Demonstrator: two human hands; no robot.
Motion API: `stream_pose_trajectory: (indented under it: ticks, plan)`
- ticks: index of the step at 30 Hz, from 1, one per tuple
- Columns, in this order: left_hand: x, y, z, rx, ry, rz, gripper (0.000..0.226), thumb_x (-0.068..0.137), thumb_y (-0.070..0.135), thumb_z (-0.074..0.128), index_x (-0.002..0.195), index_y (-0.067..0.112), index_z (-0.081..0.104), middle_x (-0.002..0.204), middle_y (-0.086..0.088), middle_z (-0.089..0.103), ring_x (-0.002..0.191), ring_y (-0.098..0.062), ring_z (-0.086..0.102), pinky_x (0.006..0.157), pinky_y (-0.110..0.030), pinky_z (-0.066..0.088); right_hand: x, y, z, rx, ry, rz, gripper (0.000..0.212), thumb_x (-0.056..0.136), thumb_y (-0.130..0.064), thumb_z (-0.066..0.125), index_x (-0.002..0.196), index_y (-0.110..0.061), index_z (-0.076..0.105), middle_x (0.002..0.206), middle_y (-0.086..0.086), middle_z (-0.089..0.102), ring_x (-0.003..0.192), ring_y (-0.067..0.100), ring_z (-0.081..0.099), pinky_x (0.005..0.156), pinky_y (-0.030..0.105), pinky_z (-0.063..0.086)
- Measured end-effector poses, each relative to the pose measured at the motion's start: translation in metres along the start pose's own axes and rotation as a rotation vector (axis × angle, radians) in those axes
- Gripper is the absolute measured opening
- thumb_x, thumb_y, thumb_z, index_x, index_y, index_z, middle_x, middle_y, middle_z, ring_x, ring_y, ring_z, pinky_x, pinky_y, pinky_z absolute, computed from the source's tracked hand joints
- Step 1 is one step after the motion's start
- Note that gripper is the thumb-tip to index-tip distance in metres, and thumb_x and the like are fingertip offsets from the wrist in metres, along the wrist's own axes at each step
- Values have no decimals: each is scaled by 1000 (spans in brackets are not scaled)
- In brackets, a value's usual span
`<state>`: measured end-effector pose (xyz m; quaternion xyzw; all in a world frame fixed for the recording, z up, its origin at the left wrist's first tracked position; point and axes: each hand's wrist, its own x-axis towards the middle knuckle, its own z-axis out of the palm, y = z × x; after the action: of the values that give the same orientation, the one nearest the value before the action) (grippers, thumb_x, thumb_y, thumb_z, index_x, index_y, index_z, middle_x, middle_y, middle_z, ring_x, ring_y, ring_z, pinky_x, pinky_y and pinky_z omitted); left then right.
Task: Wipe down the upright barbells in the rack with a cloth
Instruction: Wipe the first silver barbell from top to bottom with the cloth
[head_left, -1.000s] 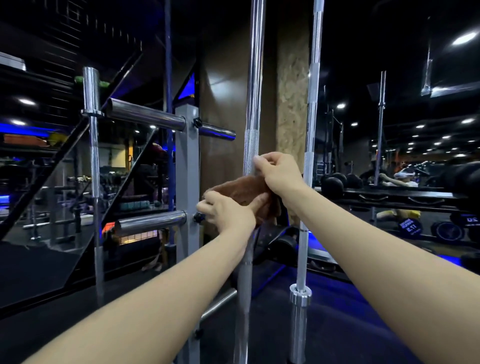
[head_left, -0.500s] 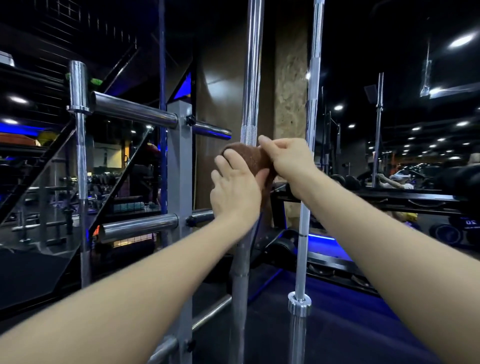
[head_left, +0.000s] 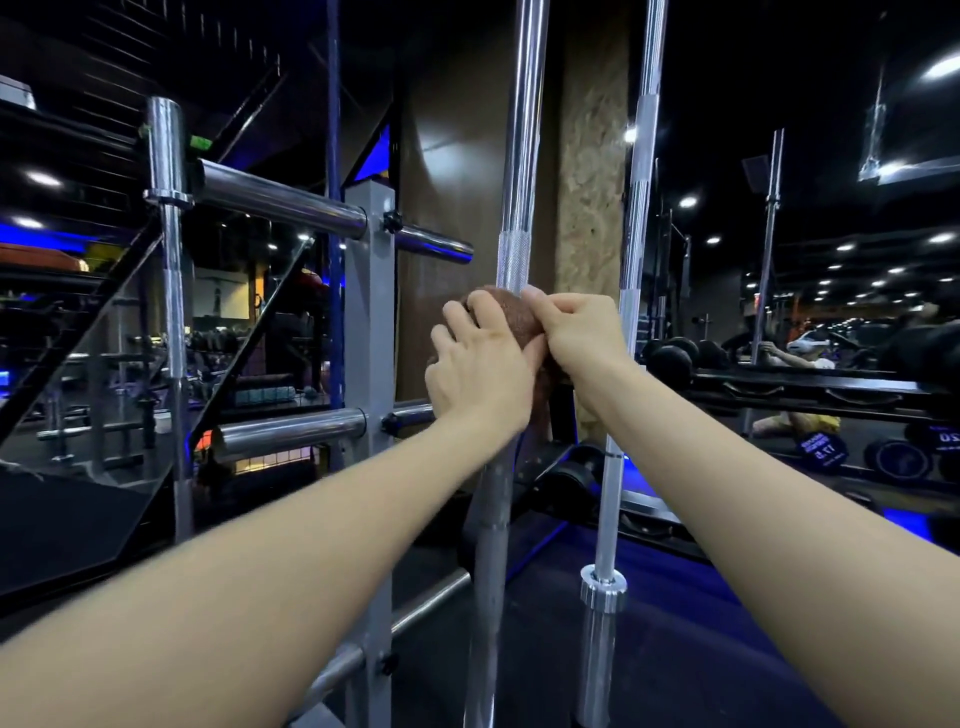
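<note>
Two chrome barbells stand upright in front of me: the nearer barbell (head_left: 519, 171) at centre and a second barbell (head_left: 636, 208) to its right. A brown cloth (head_left: 511, 314) is wrapped round the nearer barbell just below its knurled band. My left hand (head_left: 478, 369) lies over the cloth from the left with its fingers curled round it. My right hand (head_left: 579, 332) pinches the cloth's upper right edge against the bar. Most of the cloth is hidden under both hands.
A grey rack post (head_left: 369, 364) with chrome horizontal pegs (head_left: 280, 200) stands to the left. A third upright bar (head_left: 169, 291) is further left. A dumbbell rack (head_left: 779, 389) and a mirror fill the right. The floor is a dark mat.
Both hands have carried the cloth up the nearer barbell. My left hand moved from below the cloth to over it, wrapping it round the bar.
</note>
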<state>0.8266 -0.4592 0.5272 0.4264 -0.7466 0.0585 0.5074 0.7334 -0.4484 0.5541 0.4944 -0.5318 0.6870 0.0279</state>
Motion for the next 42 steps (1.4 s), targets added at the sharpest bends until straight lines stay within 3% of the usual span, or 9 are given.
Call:
stream_pose_trajectory:
  ticks: [4,8,11,15,21,26,35,38,42]
  plan:
    - [-26,-20,14,85,-23,57,66,92,58,38,131,7,27,124,-13,37,110,-32,48,66,-36,33,-6,17,2,-25,-15,-23,57,88,-39,64,46,-12,35,46,-5,26,50,12,26,48,25,23]
    - [-65,-38,20,158,-102,70,64,91,59,41,126,6,35,119,-13,44,102,-32,56,60,-36,34,-23,29,6,76,-72,43,70,71,-58,64,69,12,53,60,8,46,56,18,49,61,37,41]
    - [-65,-39,14,195,-186,37,65,90,62,39,127,9,32,122,-10,43,108,-29,54,64,-36,33,-33,26,6,119,-82,109,53,83,-42,69,69,9,61,67,12,58,54,18,60,61,33,45]
    - [-47,-37,8,148,-187,70,65,88,65,40,123,11,34,120,-8,41,111,-27,49,68,-35,33,-34,14,3,244,-96,190,32,90,-28,65,72,-2,63,70,15,55,50,17,49,45,20,42]
    - [-57,-41,23,169,-100,83,66,88,65,39,124,10,33,117,-9,42,103,-27,55,59,-34,34,-36,30,10,276,-81,198,35,89,-36,64,73,-7,55,73,11,41,57,18,42,48,22,32]
    - [-55,-42,18,186,-155,104,68,89,63,40,128,9,28,120,-10,41,104,-28,56,62,-35,33,-39,22,10,189,-27,243,55,89,-38,65,49,-14,35,61,7,40,34,9,37,38,14,30]
    - [-58,-33,15,107,-214,4,67,88,59,48,129,10,27,126,-10,36,114,-30,47,76,-40,44,-45,7,9,175,6,358,44,83,-43,70,55,-12,55,64,8,57,51,20,49,61,33,44]
    - [-65,-23,23,49,-191,-122,73,90,56,47,140,12,16,135,-11,29,123,-32,37,86,-44,44,-43,10,5,202,-64,362,39,86,-40,67,61,-12,57,62,5,53,43,12,42,49,21,39]
    - [-78,-11,37,-27,-30,-231,71,92,56,42,144,15,17,135,-12,31,119,-34,38,81,-45,45,-36,21,3,290,-151,284,42,88,-32,67,56,-12,50,57,5,45,40,12,38,39,18,33]
